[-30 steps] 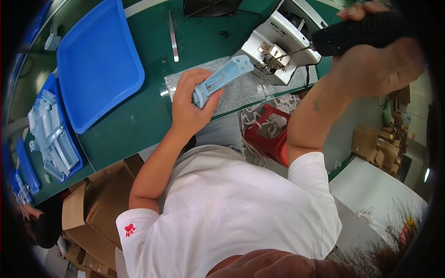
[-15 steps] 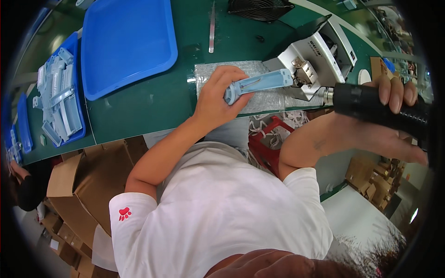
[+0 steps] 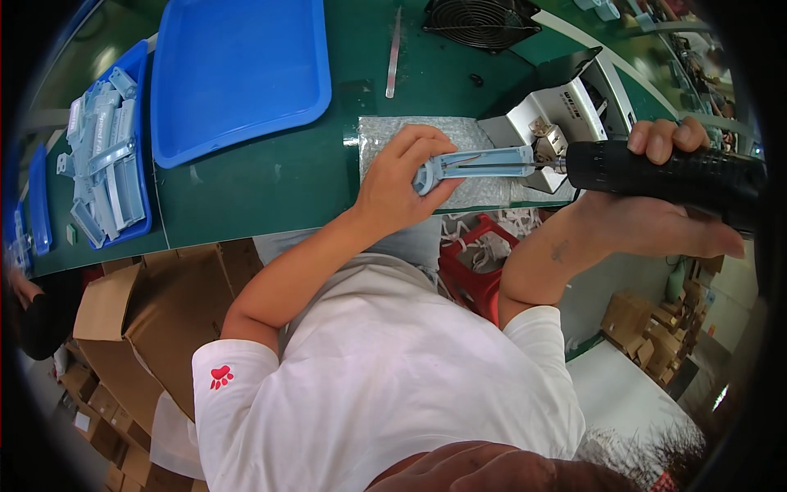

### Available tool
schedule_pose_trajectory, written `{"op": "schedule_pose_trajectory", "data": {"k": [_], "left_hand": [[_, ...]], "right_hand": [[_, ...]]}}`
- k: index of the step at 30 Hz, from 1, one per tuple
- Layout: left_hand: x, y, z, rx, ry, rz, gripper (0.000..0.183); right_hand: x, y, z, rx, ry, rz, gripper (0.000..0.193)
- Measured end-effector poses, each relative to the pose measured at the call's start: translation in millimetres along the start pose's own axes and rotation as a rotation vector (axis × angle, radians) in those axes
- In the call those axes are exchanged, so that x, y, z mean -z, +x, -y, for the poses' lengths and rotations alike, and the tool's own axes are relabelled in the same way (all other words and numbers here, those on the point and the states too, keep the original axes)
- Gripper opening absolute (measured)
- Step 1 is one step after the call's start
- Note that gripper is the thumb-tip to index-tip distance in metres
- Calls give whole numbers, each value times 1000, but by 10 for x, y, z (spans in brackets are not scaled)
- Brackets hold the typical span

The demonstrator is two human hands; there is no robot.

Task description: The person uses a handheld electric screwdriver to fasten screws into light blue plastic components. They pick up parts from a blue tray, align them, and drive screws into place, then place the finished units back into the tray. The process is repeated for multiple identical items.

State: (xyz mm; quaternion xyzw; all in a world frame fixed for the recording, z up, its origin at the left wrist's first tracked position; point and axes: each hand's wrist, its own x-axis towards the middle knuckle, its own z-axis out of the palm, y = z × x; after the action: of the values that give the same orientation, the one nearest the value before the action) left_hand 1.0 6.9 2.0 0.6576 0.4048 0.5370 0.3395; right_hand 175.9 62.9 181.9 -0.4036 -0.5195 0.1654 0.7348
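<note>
My left hand (image 3: 402,176) is closed round the rounded end of a long light-blue plastic housing (image 3: 496,158), whose open channel shows a thin wire-like part. In my right hand (image 3: 656,189) is a black electric screwdriver (image 3: 623,168), lying almost level and pointing left. Its thin bit runs lengthwise into the channel of the housing; I cannot make out whether the tip touches a screw. Both tools of this pair hang over bubble wrap (image 3: 484,193) at the table's near edge. Just behind the bit stands a grey metal box-shaped device (image 3: 541,111) with a small metal mechanism in front.
A blue tray (image 3: 321,82) lies at the back left. Left of it, another blue tray (image 3: 147,189) holds several light-blue housings (image 3: 106,148). Tweezers (image 3: 393,57) and a black fan (image 3: 479,20) lie farther back. Cardboard boxes (image 3: 156,320) and a red stool (image 3: 479,283) stand below. Another person's hand (image 3: 25,287) shows far left.
The screwdriver has moved left, and its bit now reaches into the housing instead of staying right of it. The housing has levelled out. The whole view has shifted slightly.
</note>
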Motion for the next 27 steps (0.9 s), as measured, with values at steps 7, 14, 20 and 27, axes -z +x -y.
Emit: {"op": "schedule_pose_trajectory", "data": {"k": [7, 14, 20, 27], "left_hand": [[13, 2, 10, -18, -1, -2, 40], [20, 6, 7, -7, -6, -2, 40], [25, 11, 16, -10, 1, 3, 40], [20, -24, 27, 16, -18, 20, 41]], "right_hand": [[41, 10, -71, 18, 24, 38, 106], [-4, 0, -57, 13, 19, 25, 106], [54, -6, -83, -19, 121, 60, 103], [342, -3, -222, -107, 842, 346, 90]]}}
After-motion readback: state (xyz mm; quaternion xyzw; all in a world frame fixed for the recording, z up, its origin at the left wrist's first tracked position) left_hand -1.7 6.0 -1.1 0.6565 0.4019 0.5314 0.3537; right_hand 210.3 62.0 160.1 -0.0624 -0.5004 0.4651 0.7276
